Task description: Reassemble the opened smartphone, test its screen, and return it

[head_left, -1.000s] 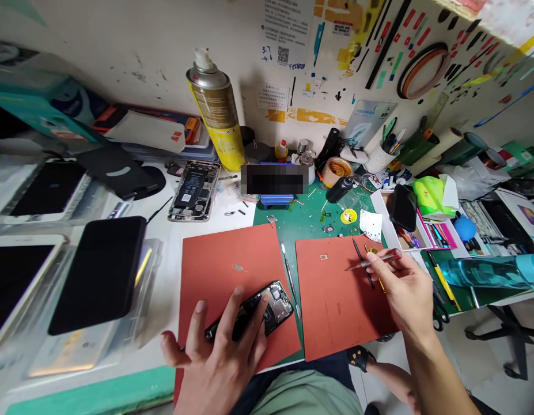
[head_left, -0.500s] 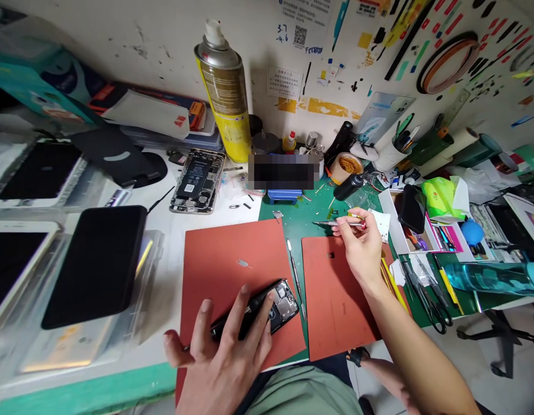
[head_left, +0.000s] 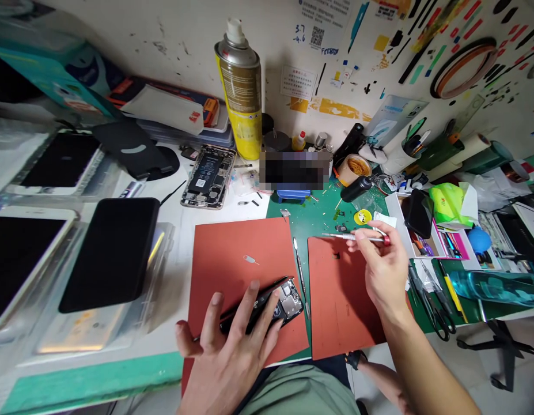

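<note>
My left hand (head_left: pixel 232 346) lies with its fingers spread over an opened phone (head_left: pixel 288 302), whose inner parts show past the fingertips. The phone rests on the left red mat (head_left: pixel 219 248). Above the right red mat (head_left: pixel 336 311), my right hand (head_left: pixel 379 253) is closed on a thin screwdriver (head_left: pixel 347 236) with a red end, its tip pointing left. A SIM pin (head_left: pixel 250 260) lies on the left mat. Between the mats is a metal pry tool (head_left: pixel 300 271).
Another opened phone (head_left: pixel 208 176) lies behind the left mat, near a tall spray can (head_left: pixel 241 92). At the left are a dark phone (head_left: pixel 111 253) and a white tablet (head_left: pixel 29 253). Scissors (head_left: pixel 435 317), a blue bottle (head_left: pixel 495 288) and a parts box (head_left: pixel 398 213) stand right.
My right hand has moved right and slightly nearer with the screwdriver, baring a small yellow lid. My left hand stays on the phone. The whole view has shifted a little.
</note>
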Motion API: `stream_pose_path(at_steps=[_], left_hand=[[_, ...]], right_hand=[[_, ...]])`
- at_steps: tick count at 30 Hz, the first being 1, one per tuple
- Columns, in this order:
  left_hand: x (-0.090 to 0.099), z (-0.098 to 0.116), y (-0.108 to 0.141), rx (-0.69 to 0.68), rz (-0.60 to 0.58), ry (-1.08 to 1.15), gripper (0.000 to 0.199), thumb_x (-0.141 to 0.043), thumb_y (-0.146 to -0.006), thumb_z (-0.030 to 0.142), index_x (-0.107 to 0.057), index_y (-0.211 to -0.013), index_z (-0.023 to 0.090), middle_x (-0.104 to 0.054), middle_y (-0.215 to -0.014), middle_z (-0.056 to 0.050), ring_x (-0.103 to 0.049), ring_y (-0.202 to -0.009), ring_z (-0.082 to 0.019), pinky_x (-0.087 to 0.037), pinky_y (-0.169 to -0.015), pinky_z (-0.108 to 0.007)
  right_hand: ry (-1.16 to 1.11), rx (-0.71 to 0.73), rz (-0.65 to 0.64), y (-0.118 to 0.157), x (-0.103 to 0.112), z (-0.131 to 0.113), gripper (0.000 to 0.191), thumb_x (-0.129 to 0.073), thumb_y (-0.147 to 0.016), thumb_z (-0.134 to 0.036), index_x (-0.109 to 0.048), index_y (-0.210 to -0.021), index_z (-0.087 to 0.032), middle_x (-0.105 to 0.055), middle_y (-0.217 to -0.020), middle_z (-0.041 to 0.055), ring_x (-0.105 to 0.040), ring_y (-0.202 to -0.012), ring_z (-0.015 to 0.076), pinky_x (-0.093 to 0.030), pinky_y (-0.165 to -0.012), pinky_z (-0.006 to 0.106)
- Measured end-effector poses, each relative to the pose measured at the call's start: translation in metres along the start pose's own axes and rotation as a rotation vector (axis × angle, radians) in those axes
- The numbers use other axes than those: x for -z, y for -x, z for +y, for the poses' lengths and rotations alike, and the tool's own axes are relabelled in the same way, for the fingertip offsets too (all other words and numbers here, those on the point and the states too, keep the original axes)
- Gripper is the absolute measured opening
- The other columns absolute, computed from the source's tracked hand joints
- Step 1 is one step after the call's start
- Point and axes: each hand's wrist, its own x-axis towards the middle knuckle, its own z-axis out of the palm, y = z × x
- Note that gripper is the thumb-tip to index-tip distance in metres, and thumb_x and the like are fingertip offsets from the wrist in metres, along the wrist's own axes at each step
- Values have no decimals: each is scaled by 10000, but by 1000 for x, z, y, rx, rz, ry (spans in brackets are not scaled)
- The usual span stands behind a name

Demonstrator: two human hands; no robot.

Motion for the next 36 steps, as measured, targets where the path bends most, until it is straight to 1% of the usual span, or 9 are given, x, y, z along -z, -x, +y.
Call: stream_pose_path(at_steps=[2,4,6,8,11,14,22,27,36], left_hand=[[-1,3,-3,47,14,-2,902,-943,-807,450,-548,-1616,400,-328,-1806,-32,17,-1723,-422,12,-1370,-715],[0,7,-8,90,58,-17,929,-934,-809,518,-539,-1631,342,-235,-1834,-42,52,-1720,-426,27,-1376,-688],[3,10,-14,110,87,-51,907,-897,-839,575,-533,-1634,335,-169,-1843,-13,57,-1721,-419,76,-1370,-687],[6,11,-18,113,80,-78,854,-865,-860,609,-565,-1610,333,-201,-1832,5,64,-1723,-405,92,-1367,-692],[9,12,-21,112,92,-112,710,-824,-877,660,-696,-1489,324,-311,-1802,8,84,-1725,-388,114,-1360,-696],[9,12,-22,100,103,-133,634,-792,-906,662,-743,-1429,307,-349,-1790,-2,90,-1725,-382,119,-1360,-682],[6,12,-19,92,119,-160,591,-795,-925,580,-735,-1441,299,-327,-1797,-7,59,-1725,-402,97,-1361,-688],[8,11,-19,98,101,-148,571,-763,-963,543,-711,-1471,287,-270,-1817,-9,71,-1725,-396,97,-1362,-683],[10,12,-18,96,96,-126,568,-774,-965,478,-692,-1495,291,-309,-1808,-3,94,-1722,-391,118,-1362,-669]], right_hand=[[-32,-62,-18,22,7,-7,377,-906,-885,-360,-692,-1180,-266,-767,-920,-9,-749,-758,166,-609,-741,313],[-72,-153,-46,47,11,-10,366,-916,-881,-341,-708,-1172,-266,-747,-876,-22,-725,-720,145,-602,-722,288],[-106,-257,-84,70,11,-9,355,-921,-878,-333,-717,-1160,-267,-722,-830,-34,-705,-683,130,-599,-700,271],[-124,-337,-126,89,7,-6,357,-925,-873,-333,-718,-1156,-265,-719,-826,-30,-705,-683,131,-603,-698,269],[-139,-395,-181,107,1,-1,356,-924,-872,-338,-713,-1149,-264,-739,-866,-9,-714,-714,143,-612,-730,290],[-133,-408,-205,114,-2,2,346,-924,-872,-348,-714,-1133,-261,-740,-886,0,-704,-723,145,-608,-752,304],[-49,-373,-207,122,1,8,372,-925,-864,-371,-715,-1154,-270,-771,-987,41,-705,-888,177,-583,-799,302],[-8,-330,-215,124,1,9,357,-905,-880,-371,-710,-1161,-270,-777,-1006,54,-722,-891,194,-598,-778,318],[18,-278,-231,125,-2,6,330,-891,-903,-354,-718,-1173,-273,-790,-1005,53,-753,-913,199,-627,-789,311]])
